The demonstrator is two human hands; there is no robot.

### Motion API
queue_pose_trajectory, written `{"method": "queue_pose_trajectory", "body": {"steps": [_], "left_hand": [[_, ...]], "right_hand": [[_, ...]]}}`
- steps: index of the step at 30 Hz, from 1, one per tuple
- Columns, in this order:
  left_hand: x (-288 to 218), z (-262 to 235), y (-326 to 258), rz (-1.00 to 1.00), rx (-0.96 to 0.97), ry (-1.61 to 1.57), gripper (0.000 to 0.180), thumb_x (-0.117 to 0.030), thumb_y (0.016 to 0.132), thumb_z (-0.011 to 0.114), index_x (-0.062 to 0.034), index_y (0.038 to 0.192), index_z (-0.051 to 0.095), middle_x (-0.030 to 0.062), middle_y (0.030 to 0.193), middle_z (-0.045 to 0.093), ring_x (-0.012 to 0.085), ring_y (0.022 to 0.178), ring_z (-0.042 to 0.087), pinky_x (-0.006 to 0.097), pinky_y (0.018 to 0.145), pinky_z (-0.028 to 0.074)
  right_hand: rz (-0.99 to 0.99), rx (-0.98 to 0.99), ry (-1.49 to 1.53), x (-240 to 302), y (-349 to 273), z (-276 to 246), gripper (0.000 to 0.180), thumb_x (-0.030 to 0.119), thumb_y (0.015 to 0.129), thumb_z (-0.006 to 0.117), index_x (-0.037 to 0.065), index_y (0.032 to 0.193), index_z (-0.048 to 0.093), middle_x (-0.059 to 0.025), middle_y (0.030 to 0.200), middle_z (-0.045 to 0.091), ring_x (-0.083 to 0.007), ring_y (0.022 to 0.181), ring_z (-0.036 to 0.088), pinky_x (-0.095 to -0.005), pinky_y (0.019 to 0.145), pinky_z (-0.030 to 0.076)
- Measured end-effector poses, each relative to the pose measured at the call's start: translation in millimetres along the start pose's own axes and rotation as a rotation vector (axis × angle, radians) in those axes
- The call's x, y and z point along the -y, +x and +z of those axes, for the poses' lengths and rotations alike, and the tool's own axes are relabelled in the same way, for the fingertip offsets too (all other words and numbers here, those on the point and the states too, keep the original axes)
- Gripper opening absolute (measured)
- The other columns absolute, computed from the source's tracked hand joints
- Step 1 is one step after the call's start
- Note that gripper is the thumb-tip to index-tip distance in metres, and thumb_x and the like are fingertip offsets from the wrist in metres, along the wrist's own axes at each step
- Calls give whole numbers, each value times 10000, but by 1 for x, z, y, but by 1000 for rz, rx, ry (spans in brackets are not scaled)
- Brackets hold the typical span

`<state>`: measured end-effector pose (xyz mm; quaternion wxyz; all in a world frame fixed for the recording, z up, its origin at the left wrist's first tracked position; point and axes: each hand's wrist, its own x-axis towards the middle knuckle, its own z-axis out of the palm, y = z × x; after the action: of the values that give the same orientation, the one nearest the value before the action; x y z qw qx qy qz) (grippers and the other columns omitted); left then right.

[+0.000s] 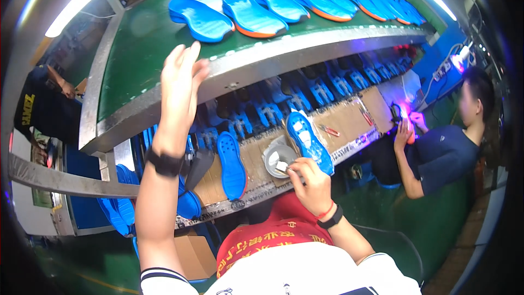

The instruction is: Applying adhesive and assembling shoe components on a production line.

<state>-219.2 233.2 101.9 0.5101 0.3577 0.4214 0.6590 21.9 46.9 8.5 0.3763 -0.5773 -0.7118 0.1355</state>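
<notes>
My left hand (181, 84) is raised with its fingers stretched, at the metal edge of the green conveyor belt (143, 49), just below the nearest blue shoe sole (202, 21). Closed in a pinch, my right hand (312, 187) is at the rim of a grey bowl (271, 159). A small white piece (281, 166) lies by its fingertips; what they pinch is too small to make out. Just beyond that hand lies a blue sole (310, 145) with white patches on it. Another blue sole (232, 166) rests on the cardboard-covered bench, left of the bowl.
More blue soles with orange edges (317, 4) line the belt. Below it runs a lower row of blue pieces (297, 100). Red-handled pliers (329, 130) lie on the cardboard (344, 117). A co-worker (447, 147) sits at the right; another person (46, 106) is at the far left.
</notes>
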Motion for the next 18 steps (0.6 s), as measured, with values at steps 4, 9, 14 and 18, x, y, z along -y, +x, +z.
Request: {"method": "queue_pose_trajectory", "body": {"steps": [4,9,14,18], "left_hand": [[77,-70,-84,320,-52,547,646,-31,844,724,-62,1407,409,121,1286,511,117,843,535,247,766,477],[225,-319,-217,-92,-596,1513,912,-158,658,815,79,1393,331,280,1397,349,385,1316,321,487,1110,264],[221,-364,-266,-465,-551,895,705,-106,728,808,81,1297,437,225,1251,546,284,1120,567,436,947,468],[164,-337,-259,-753,-451,654,255,-10,874,678,38,1112,600,117,1041,667,168,891,671,314,756,563]], "right_hand": [[-29,26,-101,-13,-9,12,96,85,813,696,77,886,634,-62,942,636,-266,725,658,-362,625,526],[0,165,-67,-14,-14,23,82,119,844,678,81,902,634,-64,954,636,-281,744,659,-378,638,526],[348,137,292,-21,-9,26,101,137,864,685,55,922,683,-82,905,655,-248,696,628,-342,607,479],[464,158,424,-29,-10,28,127,140,869,701,30,931,690,-45,835,629,-92,534,450,-263,508,370]]}}
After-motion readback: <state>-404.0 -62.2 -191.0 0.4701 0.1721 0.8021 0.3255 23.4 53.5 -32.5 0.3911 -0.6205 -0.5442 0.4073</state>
